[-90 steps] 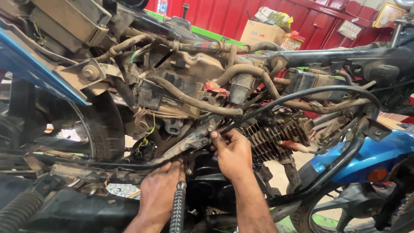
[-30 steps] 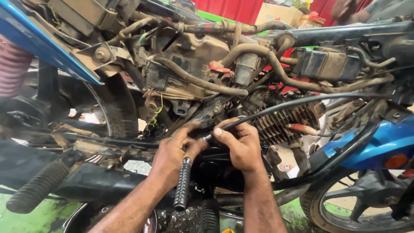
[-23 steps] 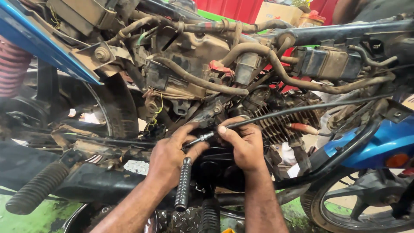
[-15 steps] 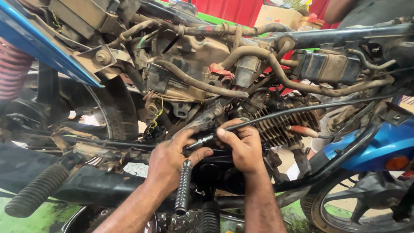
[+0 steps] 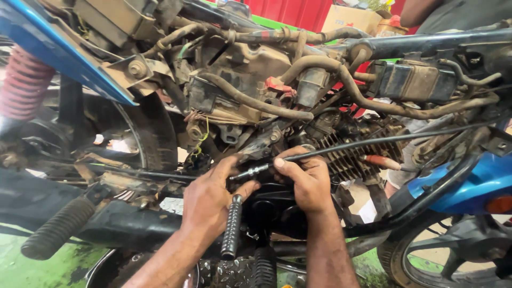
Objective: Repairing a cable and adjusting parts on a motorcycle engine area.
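Observation:
A stripped motorcycle fills the head view, its greasy engine (image 5: 256, 101) exposed. A black control cable (image 5: 384, 141) runs from the right toward the middle and ends in a metal threaded fitting (image 5: 252, 171). My right hand (image 5: 305, 180) pinches the cable just behind that fitting with thumb and forefinger. My left hand (image 5: 212, 198) sits right beside it, with its fingertips on the fitting's end. Both hands are low against the dark engine case (image 5: 269, 210). A knurled black lever (image 5: 231, 226) hangs just below my left hand.
A rubber footpeg (image 5: 57, 228) sticks out at lower left, with a red shock spring (image 5: 22, 85) above it. Blue bodywork (image 5: 469, 184) and a wheel (image 5: 453, 256) sit at lower right. Hoses (image 5: 256, 104) cross the engine. Cooling fins (image 5: 354, 152) lie right of my hands. Another person's arm (image 5: 426, 10) shows top right.
My left hand came up from the knurled lever to the cable's metal fitting. My right hand shifted its pinch slightly along the cable end. The view moved in closer.

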